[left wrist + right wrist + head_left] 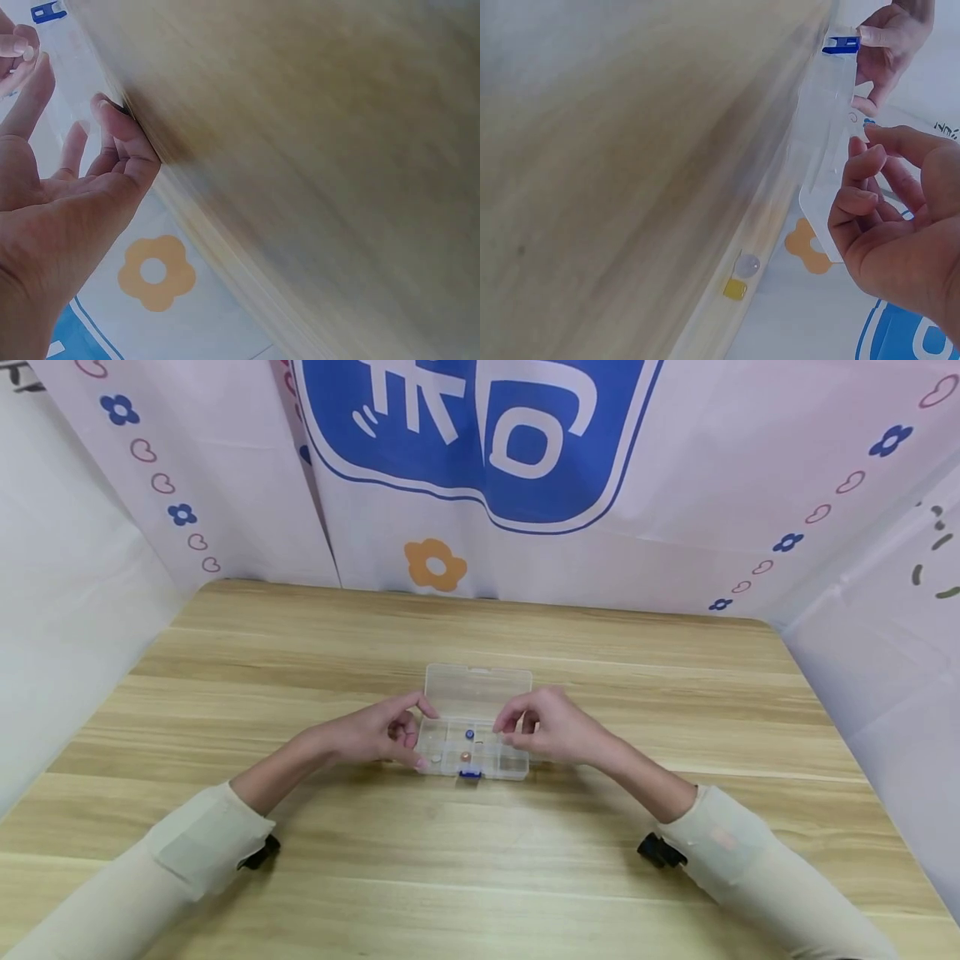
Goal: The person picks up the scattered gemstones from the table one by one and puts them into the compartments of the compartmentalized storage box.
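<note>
A clear plastic compartment box (514, 767) sits on the table with its lid (478, 691) raised toward the back and a blue latch (470, 774) at its front. Inside are a blue bead (469, 734), an orange-brown bead (466, 757) and a pale bead (436, 758), in separate compartments. My left hand (378, 732) holds the box at its left end, thumb by the front corner and index finger by the back. Over the box's right side, my right hand (555, 727) pinches a small whitish bead (28, 53) between thumb and fingertips.
A yellow bead (735, 289) and a clear round bead (747, 264) lie on the wooden table (480, 868), beyond the right hand. Printed cloth (630, 560) hangs along the table's back edge, and white sheeting (67, 585) stands at the sides.
</note>
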